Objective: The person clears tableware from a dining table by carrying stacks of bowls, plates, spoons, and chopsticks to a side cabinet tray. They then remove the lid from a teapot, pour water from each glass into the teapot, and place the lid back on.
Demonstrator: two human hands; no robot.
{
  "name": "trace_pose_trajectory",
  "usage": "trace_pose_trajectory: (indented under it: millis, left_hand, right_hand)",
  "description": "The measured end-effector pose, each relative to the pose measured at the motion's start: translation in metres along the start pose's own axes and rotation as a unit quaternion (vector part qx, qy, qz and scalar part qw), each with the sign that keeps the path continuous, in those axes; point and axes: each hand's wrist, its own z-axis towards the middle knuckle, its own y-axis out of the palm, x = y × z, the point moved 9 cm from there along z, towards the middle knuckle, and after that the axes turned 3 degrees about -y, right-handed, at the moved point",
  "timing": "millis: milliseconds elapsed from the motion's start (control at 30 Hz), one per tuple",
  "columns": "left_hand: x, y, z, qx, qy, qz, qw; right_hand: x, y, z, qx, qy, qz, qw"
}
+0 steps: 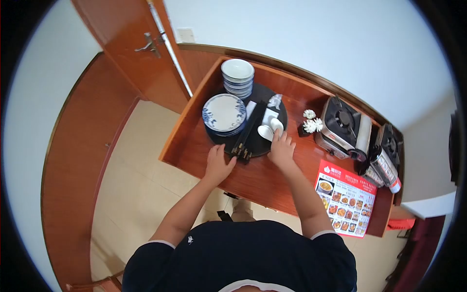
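My left hand (219,163) rests at the near edge of a round black tray (265,150), fingers apart and thumb close to the ends of a bundle of black chopsticks (249,134). My right hand (282,150) is at the tray's right edge with its fingers spread. Its fingertips touch white spoons (271,130), and I see no grip on them. Left of the chopsticks sits a stack of blue-patterned plates (224,113). Behind it stands a tall stack of bowls (238,73). A small clear plastic wrapper (275,101) lies at the tray's far right.
The tray stands on a raised-edge wooden table (204,163). White flowers in a dark pot (311,124), portable gas stoves (340,121) and a gas canister (386,168) stand on the right. A red-and-white menu sheet (346,199) lies at the near right. A door (136,46) is at the back left.
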Motion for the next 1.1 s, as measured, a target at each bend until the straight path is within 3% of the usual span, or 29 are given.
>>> trace_pose_trajectory:
  millis: [33,100,167,233,300,367,433,500,533,633,667,733,833,967,1100]
  left_hand:
    - [-0.007,-0.023,-0.017,0.036,0.011,-0.007,0.999]
    - [-0.027,-0.07,-0.058,0.084,-0.003,-0.009,0.996]
    - [-0.059,-0.111,-0.108,0.114,-0.045,0.001,0.992]
    - [-0.095,-0.145,-0.165,0.11,-0.122,0.045,0.985]
    - [-0.115,-0.188,-0.225,0.168,-0.181,0.062,0.967]
    - [-0.143,-0.23,-0.297,0.249,-0.249,0.069,0.933]
    - [-0.165,-0.254,-0.366,0.282,-0.373,0.039,0.883]
    - [-0.175,-0.273,-0.429,0.374,-0.394,0.035,0.839]
    - [-0.186,-0.276,-0.457,0.353,-0.467,0.02,0.81]
    - [-0.186,-0.308,-0.521,0.427,-0.496,0.0,0.756]
    - [-0.186,-0.317,-0.543,0.436,-0.508,0.002,0.743]
    - [-0.185,-0.33,-0.591,0.481,-0.545,-0.009,0.687]
    - [-0.188,-0.339,-0.636,0.531,-0.566,-0.016,0.63]
    - [-0.192,-0.362,-0.71,0.643,-0.544,0.053,0.536]
    - [-0.217,-0.398,-0.753,0.653,-0.586,0.071,0.474]
  right_hand:
    - [-0.024,-0.023,-0.02,0.08,-0.066,-0.004,0.995]
    - [-0.079,-0.045,-0.065,0.221,-0.24,0.142,0.935]
    - [-0.138,-0.033,-0.114,0.195,-0.358,0.292,0.865]
    - [-0.211,0.014,-0.161,-0.019,-0.46,0.29,0.839]
    - [-0.262,0.028,-0.214,-0.055,-0.517,0.333,0.786]
    - [-0.313,0.051,-0.251,-0.093,-0.56,0.38,0.731]
    - [-0.361,0.073,-0.283,-0.217,-0.585,0.272,0.733]
    - [-0.395,0.082,-0.311,-0.228,-0.627,0.269,0.695]
    - [-0.417,0.098,-0.323,-0.271,-0.632,0.223,0.691]
    - [-0.477,0.107,-0.363,-0.284,-0.685,0.172,0.648]
    - [-0.5,0.119,-0.388,-0.296,-0.723,0.147,0.606]
    - [-0.541,0.132,-0.4,-0.27,-0.69,0.2,0.641]
    - [-0.597,0.121,-0.445,-0.32,-0.705,0.233,0.589]
    - [-0.688,0.145,-0.498,-0.308,-0.76,0.207,0.533]
    - [-0.81,0.186,-0.522,-0.384,-0.749,0.218,0.495]
